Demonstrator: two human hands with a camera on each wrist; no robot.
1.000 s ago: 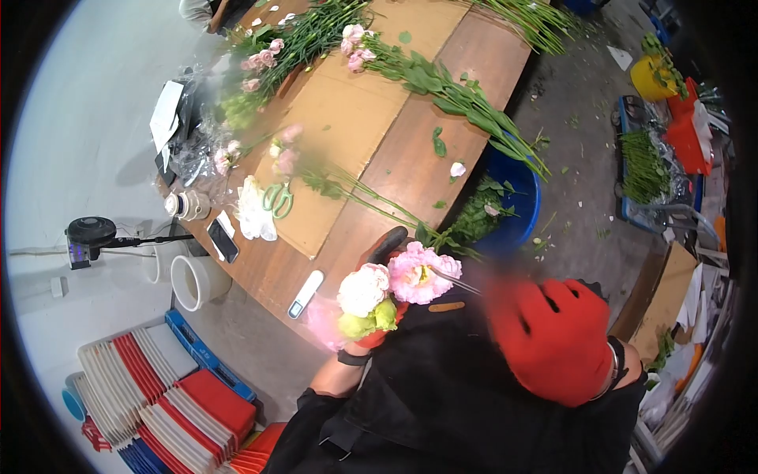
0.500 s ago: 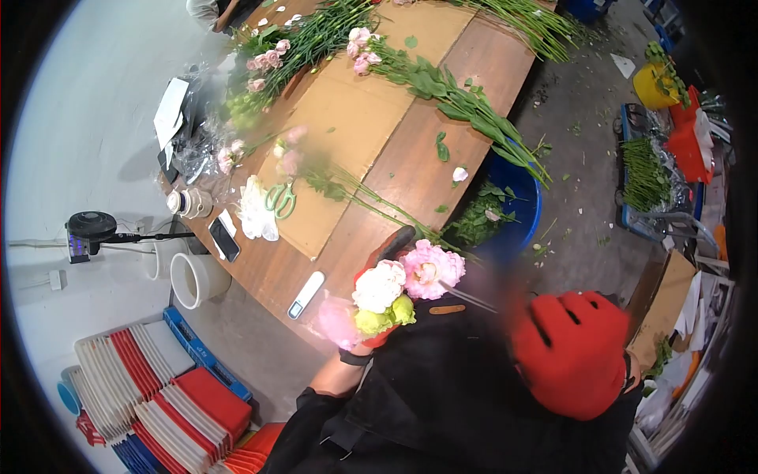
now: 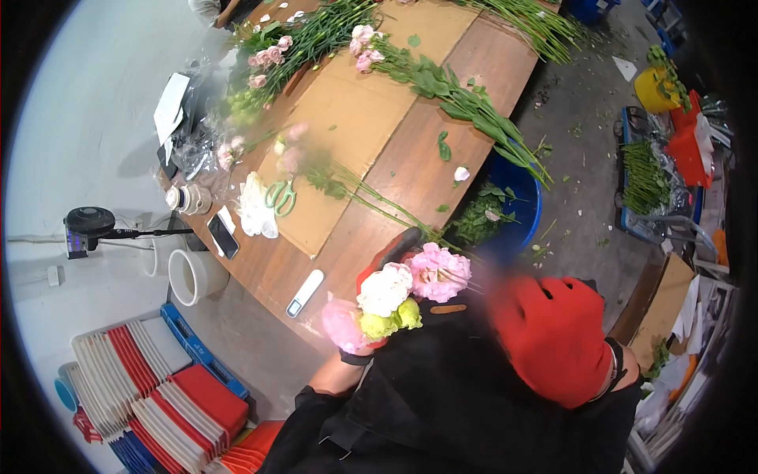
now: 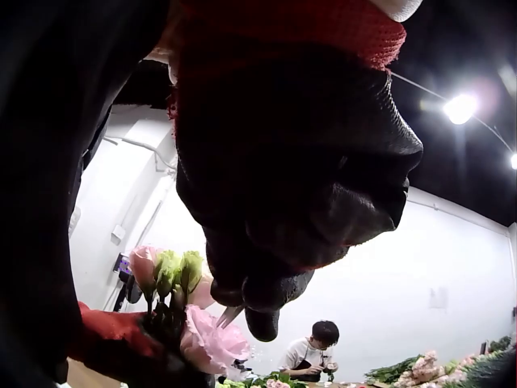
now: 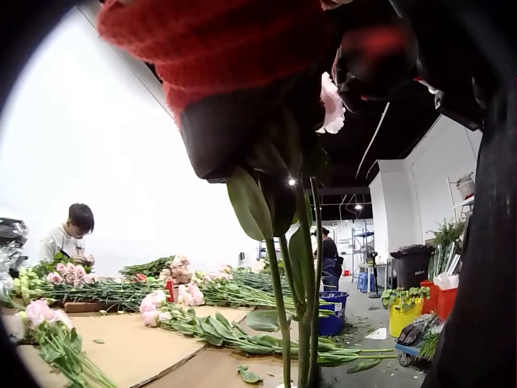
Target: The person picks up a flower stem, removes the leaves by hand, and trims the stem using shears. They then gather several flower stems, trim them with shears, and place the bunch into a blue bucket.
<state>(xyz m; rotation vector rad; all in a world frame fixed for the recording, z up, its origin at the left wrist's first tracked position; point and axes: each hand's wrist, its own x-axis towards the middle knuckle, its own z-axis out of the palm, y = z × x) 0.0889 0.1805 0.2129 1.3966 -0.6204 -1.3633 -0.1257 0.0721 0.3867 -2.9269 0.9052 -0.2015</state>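
My left hand (image 3: 380, 259), in a red and black glove, grips a small bunch of lisianthus by the stems. A large pink bloom (image 3: 439, 272), a white bloom (image 3: 384, 288), a paler pink one (image 3: 345, 322) and green buds (image 3: 392, 319) stand above it. Leafy stems (image 5: 292, 283) hang below that hand in the right wrist view. My right hand (image 3: 553, 344), gloved alike, pinches thin tweezers (image 3: 455, 279) whose tips overlap the large pink bloom. In the left wrist view its black fingers (image 4: 262, 295) hold them beside that bloom; most of the tweezers is hidden.
The table (image 3: 268, 276) bears cardboard (image 3: 371, 126), lisianthus stems (image 3: 466, 107), green-handled scissors (image 3: 279, 198), a phone (image 3: 224, 237) and a white handheld device (image 3: 305, 294). A blue bucket (image 3: 539, 209) of leaves stands by its edge. Another person (image 4: 311, 356) works at the far side.
My right hand drew the tweezers back from the pink bloom, then brought them to it again. The bunch in my left hand has shifted slightly right.
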